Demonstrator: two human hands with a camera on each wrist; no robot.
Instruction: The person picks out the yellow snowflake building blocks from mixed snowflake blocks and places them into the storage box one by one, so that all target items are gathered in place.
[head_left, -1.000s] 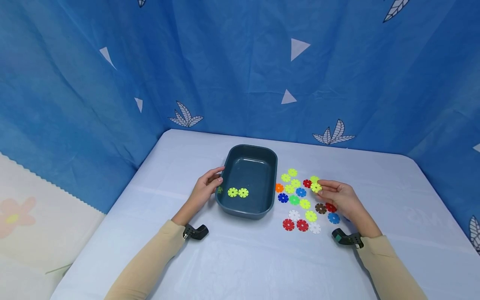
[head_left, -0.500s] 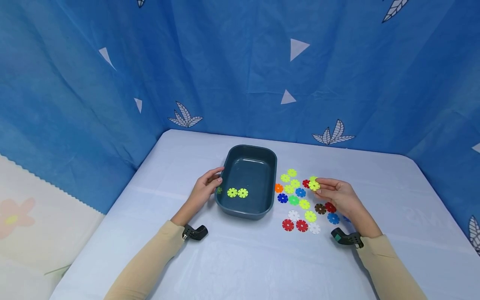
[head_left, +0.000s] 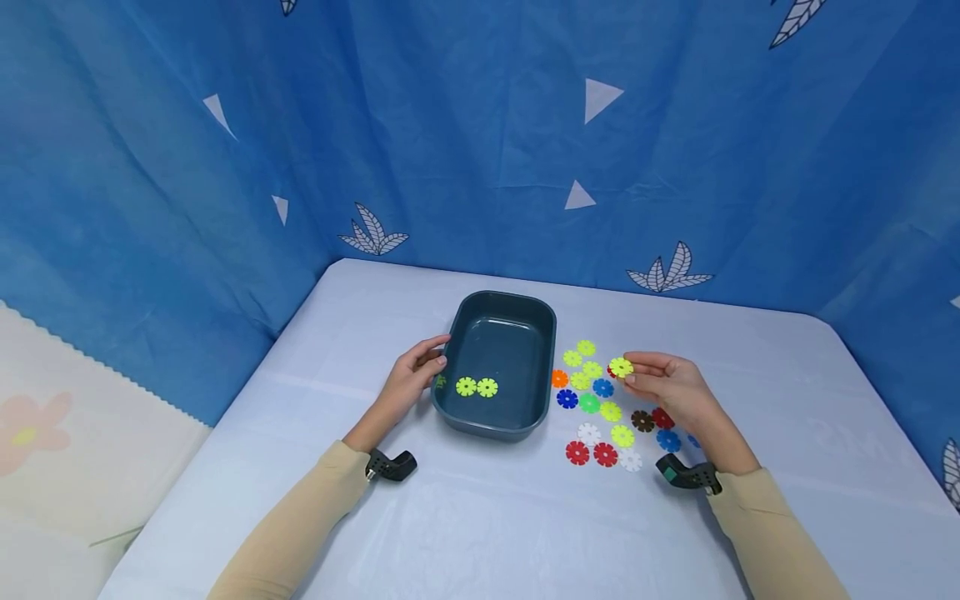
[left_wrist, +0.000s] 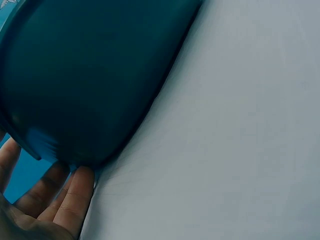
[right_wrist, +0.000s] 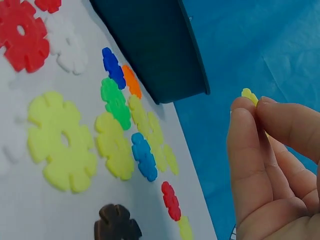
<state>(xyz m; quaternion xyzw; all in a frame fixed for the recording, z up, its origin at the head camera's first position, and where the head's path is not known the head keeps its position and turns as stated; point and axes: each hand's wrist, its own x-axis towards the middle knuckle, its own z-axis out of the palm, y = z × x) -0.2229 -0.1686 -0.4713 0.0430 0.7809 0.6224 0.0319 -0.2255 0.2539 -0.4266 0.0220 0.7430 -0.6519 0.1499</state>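
Observation:
My left hand (head_left: pixel 412 373) is at the left side of a dark grey-blue plastic tub (head_left: pixel 501 429), its fingertips touching the outer wall and rim. In the left wrist view, the relaxed fingers (left_wrist: pixel 75 200) meet the tub's wall. Two yellow-green snowflake discs (head_left: pixel 476 387) lie side by side on the tub's floor. Above the table to the tub's right, my right hand (head_left: pixel 673 392) pinches another yellow snowflake disc (head_left: pixel 621 367) between thumb and fingers. In the right wrist view only a sliver of this held disc (right_wrist: pixel 248 95) shows past the fingertips.
Several loose snowflake discs lie right of the tub, among them an orange disc (head_left: pixel 559 378), a green disc (head_left: pixel 589 403), a brown disc (head_left: pixel 642 421) and a red disc (head_left: pixel 577 452). A blue curtain (head_left: pixel 480 150) hangs behind the white-covered table (head_left: pixel 480 525).
My right hand has moved slightly left with the pinched yellow snowflake disc, which now covers most of a red disc. The left hand and tub stay in place.

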